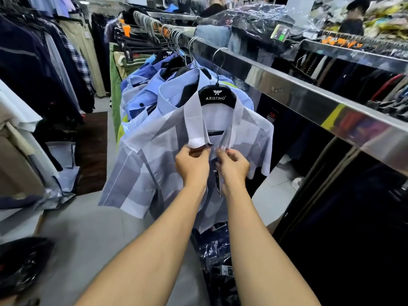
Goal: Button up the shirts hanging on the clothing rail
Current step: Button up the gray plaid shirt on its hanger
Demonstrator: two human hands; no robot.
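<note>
A white and grey-blue checked short-sleeved shirt [141, 171] hangs on a black hanger [217, 97] from the shiny metal clothing rail [293, 93]. My left hand [193, 163] pinches the left collar end and placket just below the collar. My right hand [231, 163] pinches the opposite placket edge, the two edges held close together at the neck. A small dark button shows between my fingertips. Behind it several blue shirts [143, 100] hang on the same rail.
Dark garments hang under the rail on the right [353, 195]. Plastic-wrapped dark clothes [218, 257] lie on the floor below the shirt. Another rack of shirts and trousers [55, 62] stands at the left. People stand at the far back [353, 18].
</note>
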